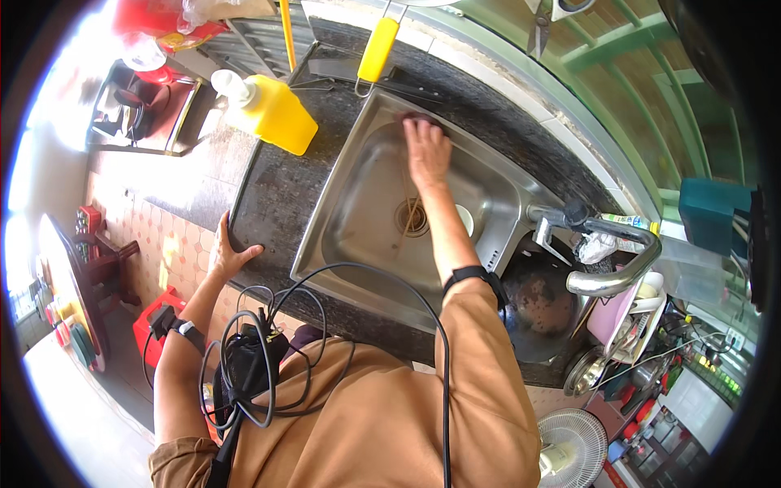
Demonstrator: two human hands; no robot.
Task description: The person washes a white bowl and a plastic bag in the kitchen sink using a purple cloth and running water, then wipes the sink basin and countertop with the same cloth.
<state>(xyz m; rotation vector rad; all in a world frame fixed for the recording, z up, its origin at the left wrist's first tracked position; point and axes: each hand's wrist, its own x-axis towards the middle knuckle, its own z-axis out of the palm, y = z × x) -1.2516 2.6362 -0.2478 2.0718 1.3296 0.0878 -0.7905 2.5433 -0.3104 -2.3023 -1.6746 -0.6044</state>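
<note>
My left hand (229,251) rests at the edge of the dark stone counter (274,195), thumb and fingers spread, holding nothing. My right hand (427,149) reaches to the far rim of the stainless steel sink (360,201); its fingertips are blurred by a dark reddish patch, and whether they hold something cannot be told. Thin tan sticks (407,229) lie over the drain (413,218). A white bowl (465,219) is partly hidden behind my right forearm. The yellow pump bottle (284,116) stands left of the sink.
A curved metal faucet (616,268) extends at the right, beside a dark wok (540,305). A yellow-handled utensil (378,52) lies at the sink's far left corner, near a knife (341,68). Black cables (445,366) loop before my body. A fan (573,448) is at the lower right.
</note>
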